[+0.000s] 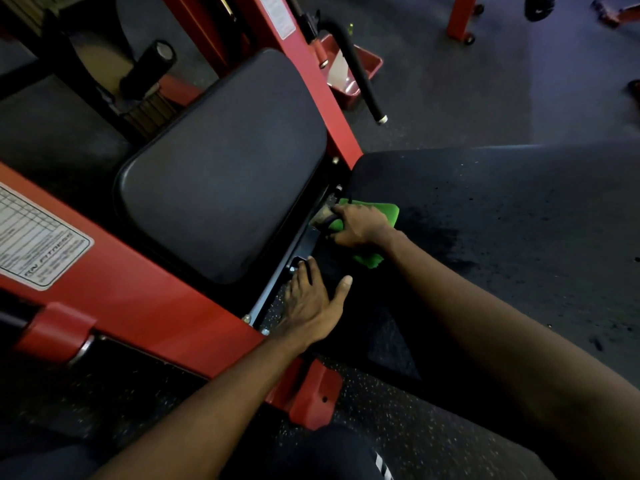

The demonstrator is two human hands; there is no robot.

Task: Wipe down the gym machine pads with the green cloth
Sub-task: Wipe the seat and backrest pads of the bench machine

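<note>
Looking down at a gym machine with a red painted steel frame point(138, 282). At the centre sits a rounded rectangular black vinyl seat pad point(225, 168). To its right, across a narrow gap with a bolted metal bracket, lies a larger flat black pad point(502, 220) marked with dark wet patches.

The bright green cloth point(386, 211) lies bunched on the left edge of the larger pad, right beside the gap. The right hand point(360, 226) lies on top of it, fingers curled down over the cloth and gripping it, with green fabric showing on the far and near sides of the hand.

The left hand point(311, 306) is nearer, just beside the right. It lies flat with the fingers straight and close together and the thumb spread wide to the right, fingertips at the bracket.

A white printed label point(38, 237) is stuck on the frame at left. At the far side, a black foam-covered handle point(360, 71) crosses a red plastic tray point(367, 67). Dark speckled rubber flooring point(398, 427) lies below.
</note>
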